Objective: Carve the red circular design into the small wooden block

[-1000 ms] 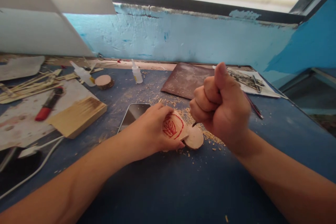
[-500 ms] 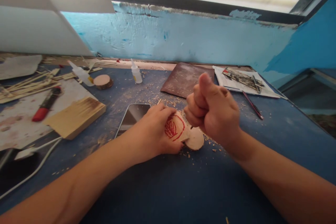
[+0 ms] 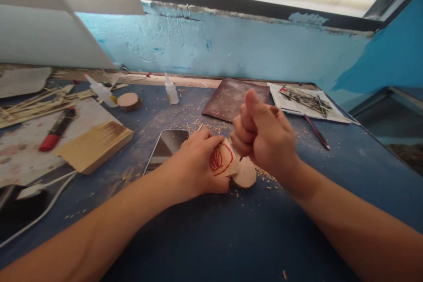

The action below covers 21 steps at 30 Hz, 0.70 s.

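Note:
My left hand (image 3: 203, 163) grips a piece of pale wood (image 3: 226, 158) marked with red lines, pressing it near the table top. A round wood slice (image 3: 245, 173) lies partly under its right edge. My right hand (image 3: 264, 134) is closed in a fist just to the right, thumb on top, around a tool mostly hidden in the fingers. Only a short dark tip (image 3: 241, 158) shows below the fist, close to the wood's edge. Wood shavings (image 3: 264, 175) are scattered around both hands.
A phone (image 3: 164, 145) lies behind my left forearm. At left are a wooden block (image 3: 95, 145), a red-and-black marker (image 3: 58, 130) and thin sticks (image 3: 36, 105). Farther back stand a glue bottle (image 3: 171, 90), another wood slice (image 3: 129, 101) and brown sandpaper (image 3: 228, 99); a pencil (image 3: 316, 132) lies right.
My right fist has shifted slightly left and down toward the marked wood. My left hand keeps its hold, almost unmoved.

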### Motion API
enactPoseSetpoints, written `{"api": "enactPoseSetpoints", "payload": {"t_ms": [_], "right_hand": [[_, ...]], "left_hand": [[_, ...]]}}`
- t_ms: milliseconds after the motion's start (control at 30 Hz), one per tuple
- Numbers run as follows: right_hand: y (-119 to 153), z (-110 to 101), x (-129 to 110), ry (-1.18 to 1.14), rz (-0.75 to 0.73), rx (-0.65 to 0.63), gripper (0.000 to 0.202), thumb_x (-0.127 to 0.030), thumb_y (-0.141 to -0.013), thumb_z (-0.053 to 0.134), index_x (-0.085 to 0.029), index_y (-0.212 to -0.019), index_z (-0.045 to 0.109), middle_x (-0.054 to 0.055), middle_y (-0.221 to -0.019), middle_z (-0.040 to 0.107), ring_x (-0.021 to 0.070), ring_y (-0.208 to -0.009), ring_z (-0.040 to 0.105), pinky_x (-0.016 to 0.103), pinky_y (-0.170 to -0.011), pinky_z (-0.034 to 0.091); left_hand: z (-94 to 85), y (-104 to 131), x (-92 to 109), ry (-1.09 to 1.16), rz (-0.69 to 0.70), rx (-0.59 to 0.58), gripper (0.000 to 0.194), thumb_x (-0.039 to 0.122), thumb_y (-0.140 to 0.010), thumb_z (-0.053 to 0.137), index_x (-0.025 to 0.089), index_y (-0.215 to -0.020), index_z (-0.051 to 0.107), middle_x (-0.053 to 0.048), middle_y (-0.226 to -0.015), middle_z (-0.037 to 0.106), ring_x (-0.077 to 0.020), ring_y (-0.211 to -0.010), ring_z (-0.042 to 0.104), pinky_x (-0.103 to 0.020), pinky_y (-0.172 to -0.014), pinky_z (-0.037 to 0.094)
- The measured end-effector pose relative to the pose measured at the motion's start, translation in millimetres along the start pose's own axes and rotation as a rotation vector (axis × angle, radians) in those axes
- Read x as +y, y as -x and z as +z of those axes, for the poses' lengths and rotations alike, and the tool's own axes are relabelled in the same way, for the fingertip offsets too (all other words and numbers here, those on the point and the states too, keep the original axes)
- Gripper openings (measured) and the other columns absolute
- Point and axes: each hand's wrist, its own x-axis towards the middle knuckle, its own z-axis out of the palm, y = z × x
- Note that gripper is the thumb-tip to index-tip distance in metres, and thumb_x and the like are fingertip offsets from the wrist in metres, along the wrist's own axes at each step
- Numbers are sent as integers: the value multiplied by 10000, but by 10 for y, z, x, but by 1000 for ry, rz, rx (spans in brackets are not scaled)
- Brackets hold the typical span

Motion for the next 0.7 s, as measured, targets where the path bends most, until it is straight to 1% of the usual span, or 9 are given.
{"api": "enactPoseSetpoints", "payload": {"t_ms": [100,200,300,367,433,533,633,700], "right_hand": [[-2,-8,-32,11,-27,25,674,-482,-1066,679,-237,-534,346,-81,-487,234,70,-407,160,236,-335,202],[-28,-30,85,-35,27,-7,678,-476,-1012,754,-235,-529,343,-93,-501,197,63,-412,135,222,-330,181],[-59,-52,197,-42,84,-24,686,-490,-989,776,-236,-534,331,-104,-518,171,58,-417,107,209,-327,166],[-66,-73,206,-35,87,-24,698,-517,-992,765,-239,-543,309,-107,-528,156,58,-421,92,204,-327,166],[-61,-106,162,-42,77,-34,705,-526,-999,748,-241,-552,283,-107,-528,155,57,-421,87,205,-331,174],[-53,-185,56,-27,117,-81,690,-504,-1021,716,-241,-558,278,-102,-517,189,55,-408,105,210,-338,173],[-62,-260,2,19,196,-113,662,-503,-1038,691,-245,-559,313,-101,-511,207,56,-393,128,217,-339,152],[-70,-280,30,66,235,-109,647,-518,-1029,702,-246,-557,353,-103,-497,220,59,-388,144,220,-335,143]], "left_hand": [[9,7,15,-64,23,-5,516,500,-735,799,235,-1167,702,-113,-1224,593,-389,-1220,564,-609,-1093,484],[1,17,-6,-103,77,-30,519,581,-815,793,257,-1207,688,-120,-1255,607,-401,-1262,556,-628,-1117,456],[-18,24,-44,-120,74,-39,644,721,-767,840,263,-1188,673,-126,-1276,608,-414,-1279,555,-630,-1124,455],[-30,26,-64,-132,51,-37,750,788,-718,848,253,-1212,665,-131,-1275,606,-418,-1267,564,-626,-1112,470],[-37,23,-73,-150,30,-33,825,789,-694,855,233,-1270,657,-134,-1261,604,-419,-1244,572,-628,-1096,482],[-44,15,-64,-152,8,-35,889,722,-690,870,210,-1374,626,-143,-1283,602,-429,-1264,565,-626,-1121,473],[-61,12,-43,-111,-24,-41,894,658,-671,881,201,-1390,611,-150,-1309,590,-435,-1281,567,-612,-1142,470],[-78,19,-34,-61,-36,-41,854,609,-670,879,213,-1378,613,-138,-1305,581,-409,-1246,595,-589,-1119,496]]}}
